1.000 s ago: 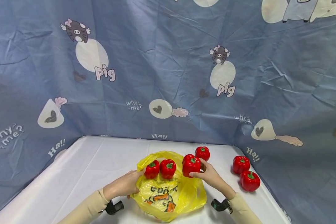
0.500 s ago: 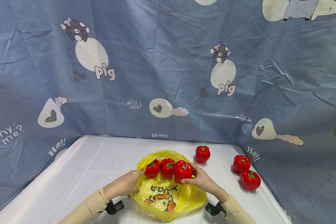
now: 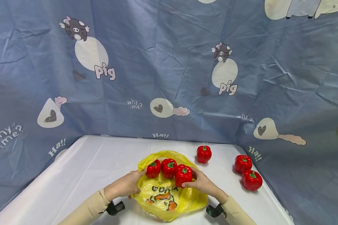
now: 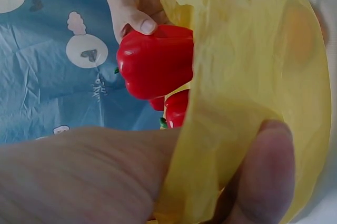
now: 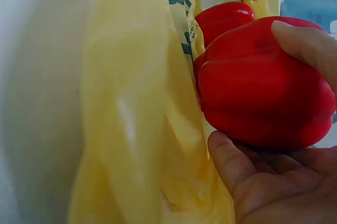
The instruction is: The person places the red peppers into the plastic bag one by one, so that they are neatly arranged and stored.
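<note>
**Pepper 3 (image 3: 183, 176) in right hand (image 3: 202, 185), at mouth of bag (image 3: 188, 200)**

Far left: bare stretch of white bench (image 3: 110, 159), running on under everything. Cream left sleeve (image 3: 85, 207) enters from the near edge; black wrist device (image 3: 115, 208) on the underside of that wrist.

Left hand (image 3: 124, 186): grips the left edge of the bag. In the left wrist view the film passes between its digits, part of the hand on either side of it.

Bag: yellow, thin, mouth spread, dark lettering and orange print visible.

In the mouth, left to right: pepper 1 (image 3: 153, 169), nearest the left fingers; pepper 2 (image 3: 169, 168), just beside it. Both red, green stem up. Pepper 3, red, is at the right of the mouth, nearer the person than pepper 2; whether it rests on anything cannot be told.

Right hand: fingers curled around pepper 3, thumb on its near side.

Beyond the right hand, outside the bag: pepper 4 (image 3: 204, 154), upright on the bench. Far right: pepper 5 (image 3: 243, 164), with pepper 6 (image 3: 252, 180) just beside it, nearer the person.

Behind all: blue pig-print curtain (image 3: 171, 62).
</note>
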`<action>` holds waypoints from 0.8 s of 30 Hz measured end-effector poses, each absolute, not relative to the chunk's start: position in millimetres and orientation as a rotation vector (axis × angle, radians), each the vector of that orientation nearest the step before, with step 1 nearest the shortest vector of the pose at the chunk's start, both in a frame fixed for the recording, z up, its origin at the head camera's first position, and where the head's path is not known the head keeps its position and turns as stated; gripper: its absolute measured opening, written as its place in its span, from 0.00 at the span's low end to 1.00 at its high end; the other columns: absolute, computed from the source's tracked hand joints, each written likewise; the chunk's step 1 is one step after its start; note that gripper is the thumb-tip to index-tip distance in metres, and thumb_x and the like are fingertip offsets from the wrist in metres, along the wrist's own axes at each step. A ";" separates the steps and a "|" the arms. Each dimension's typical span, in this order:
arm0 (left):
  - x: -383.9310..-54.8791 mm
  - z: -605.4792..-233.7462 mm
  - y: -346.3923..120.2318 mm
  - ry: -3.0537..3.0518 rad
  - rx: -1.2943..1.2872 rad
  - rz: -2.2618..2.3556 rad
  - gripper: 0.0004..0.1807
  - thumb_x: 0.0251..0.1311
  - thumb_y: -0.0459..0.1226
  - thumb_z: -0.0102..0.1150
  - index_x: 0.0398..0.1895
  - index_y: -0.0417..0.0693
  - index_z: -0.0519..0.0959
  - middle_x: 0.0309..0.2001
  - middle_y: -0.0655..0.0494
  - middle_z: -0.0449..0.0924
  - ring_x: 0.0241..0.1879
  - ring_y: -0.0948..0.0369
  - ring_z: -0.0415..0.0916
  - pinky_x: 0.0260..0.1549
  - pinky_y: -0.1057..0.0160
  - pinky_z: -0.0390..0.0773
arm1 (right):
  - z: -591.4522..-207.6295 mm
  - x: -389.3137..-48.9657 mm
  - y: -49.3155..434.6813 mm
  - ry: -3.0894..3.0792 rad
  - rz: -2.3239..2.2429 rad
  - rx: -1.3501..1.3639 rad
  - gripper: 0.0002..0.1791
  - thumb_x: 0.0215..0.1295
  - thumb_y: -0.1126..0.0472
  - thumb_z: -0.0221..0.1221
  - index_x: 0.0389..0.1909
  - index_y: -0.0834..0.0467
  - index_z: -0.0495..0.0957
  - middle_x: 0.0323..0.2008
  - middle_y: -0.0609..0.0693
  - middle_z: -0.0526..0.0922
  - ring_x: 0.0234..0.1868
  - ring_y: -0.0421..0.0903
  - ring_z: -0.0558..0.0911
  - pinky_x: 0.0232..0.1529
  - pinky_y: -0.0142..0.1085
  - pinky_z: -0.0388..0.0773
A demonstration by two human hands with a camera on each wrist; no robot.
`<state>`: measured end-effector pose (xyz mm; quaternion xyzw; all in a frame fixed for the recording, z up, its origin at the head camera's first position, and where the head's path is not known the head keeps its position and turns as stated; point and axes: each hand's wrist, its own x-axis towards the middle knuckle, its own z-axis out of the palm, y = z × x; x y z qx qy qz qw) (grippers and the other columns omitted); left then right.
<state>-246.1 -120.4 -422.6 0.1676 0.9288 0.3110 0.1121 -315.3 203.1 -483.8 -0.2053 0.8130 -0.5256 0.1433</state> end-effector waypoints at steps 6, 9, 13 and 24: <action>-246.1 -423.0 -121.7 2.717 0.496 0.925 0.44 0.45 0.20 0.62 0.70 0.31 0.59 0.59 0.26 0.67 0.10 0.59 0.72 0.07 0.63 0.77 | -482.9 -315.9 204.1 2.349 -1.529 -0.583 0.40 0.57 0.57 0.68 0.66 0.68 0.61 0.58 0.59 0.76 0.56 0.51 0.78 0.52 0.41 0.82; -245.9 -422.8 -122.2 2.715 0.486 0.928 0.44 0.45 0.20 0.63 0.70 0.31 0.59 0.59 0.25 0.66 0.10 0.59 0.72 0.08 0.63 0.77 | -485.0 -317.8 205.2 2.382 -1.507 -0.567 0.43 0.56 0.55 0.69 0.67 0.69 0.60 0.58 0.59 0.76 0.56 0.52 0.78 0.53 0.42 0.82; -245.7 -422.4 -122.3 2.720 0.477 0.926 0.44 0.45 0.20 0.63 0.70 0.31 0.60 0.59 0.25 0.67 0.10 0.59 0.72 0.07 0.63 0.77 | -490.8 -323.4 207.2 2.427 -1.479 -0.557 0.46 0.54 0.52 0.70 0.68 0.68 0.59 0.59 0.60 0.75 0.58 0.54 0.77 0.55 0.43 0.81; -244.6 -422.4 -121.6 2.722 0.464 0.925 0.44 0.44 0.20 0.63 0.70 0.31 0.60 0.59 0.26 0.67 0.11 0.59 0.72 0.08 0.63 0.77 | -493.4 -324.4 209.1 2.499 -1.512 -0.527 0.48 0.52 0.56 0.71 0.68 0.72 0.58 0.60 0.64 0.74 0.57 0.56 0.77 0.56 0.45 0.80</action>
